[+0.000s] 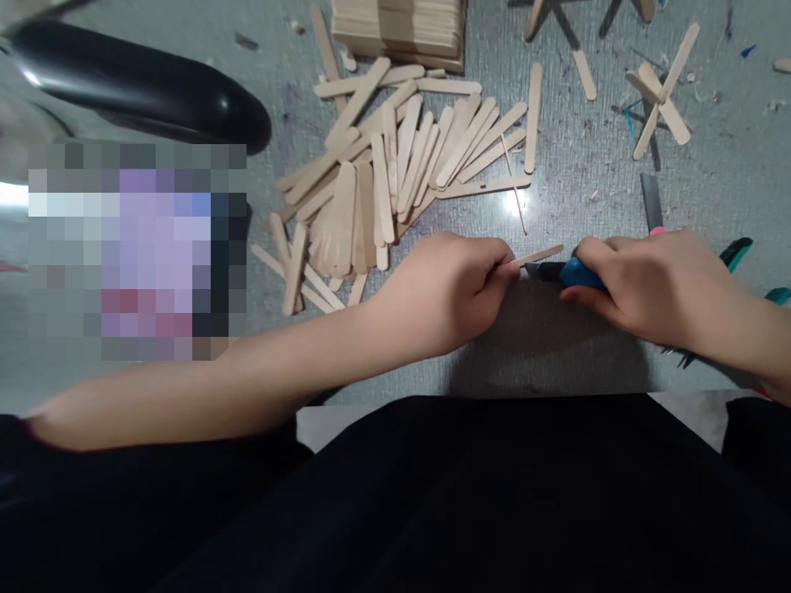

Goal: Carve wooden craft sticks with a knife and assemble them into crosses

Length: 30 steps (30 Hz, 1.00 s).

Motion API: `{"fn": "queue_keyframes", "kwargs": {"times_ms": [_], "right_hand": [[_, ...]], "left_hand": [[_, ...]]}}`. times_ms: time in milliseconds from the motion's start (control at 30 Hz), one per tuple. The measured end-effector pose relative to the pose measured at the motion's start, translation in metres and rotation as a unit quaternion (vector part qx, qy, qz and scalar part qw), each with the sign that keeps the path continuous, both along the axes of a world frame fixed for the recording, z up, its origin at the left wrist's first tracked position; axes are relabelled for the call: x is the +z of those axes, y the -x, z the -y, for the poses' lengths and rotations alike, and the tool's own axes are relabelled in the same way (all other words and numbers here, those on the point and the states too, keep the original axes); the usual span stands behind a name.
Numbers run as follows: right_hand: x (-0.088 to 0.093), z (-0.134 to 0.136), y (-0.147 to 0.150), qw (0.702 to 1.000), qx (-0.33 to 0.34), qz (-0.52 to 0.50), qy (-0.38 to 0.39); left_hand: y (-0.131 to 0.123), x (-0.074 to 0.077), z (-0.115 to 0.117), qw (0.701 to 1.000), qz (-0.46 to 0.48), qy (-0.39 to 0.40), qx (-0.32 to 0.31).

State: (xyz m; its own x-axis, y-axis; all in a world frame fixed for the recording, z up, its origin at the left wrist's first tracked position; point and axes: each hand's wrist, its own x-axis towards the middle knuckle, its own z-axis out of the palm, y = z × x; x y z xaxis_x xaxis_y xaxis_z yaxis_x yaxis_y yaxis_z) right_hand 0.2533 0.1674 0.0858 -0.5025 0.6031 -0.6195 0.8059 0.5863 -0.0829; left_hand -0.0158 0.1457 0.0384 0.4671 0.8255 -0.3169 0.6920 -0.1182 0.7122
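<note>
My left hand (448, 288) is closed in a pinch on a thin wooden stick (540, 254) just above the grey tabletop (581, 181). My right hand (655, 284) is wrapped round a blue-handled cutter (578, 273), whose dark blade end meets the stick close to my left fingertips. Both hands rest near the table's front edge, almost touching each other.
A loose pile of flat wooden sticks (395, 165) lies behind my left hand, with a neat stack (399, 29) at the far edge. Glued stick crosses (658, 95) lie at the back right. A black rounded object (142, 82) and a blurred patch sit at left. Teal-handled tools (741, 251) lie beside my right hand.
</note>
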Motion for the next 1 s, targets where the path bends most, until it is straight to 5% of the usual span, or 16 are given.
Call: {"fn": "queue_keyframes", "kwargs": {"times_ms": [733, 1000], "right_hand": [[-0.008, -0.002, -0.006, 0.998, -0.022, -0.062, 0.001], [-0.007, 0.01, -0.002, 0.997, 0.05, -0.015, -0.05]], "left_hand": [[-0.002, 0.004, -0.001, 1.0, -0.001, 0.005, -0.006], [-0.001, 0.006, 0.006, 0.999, -0.029, -0.002, -0.041]]}}
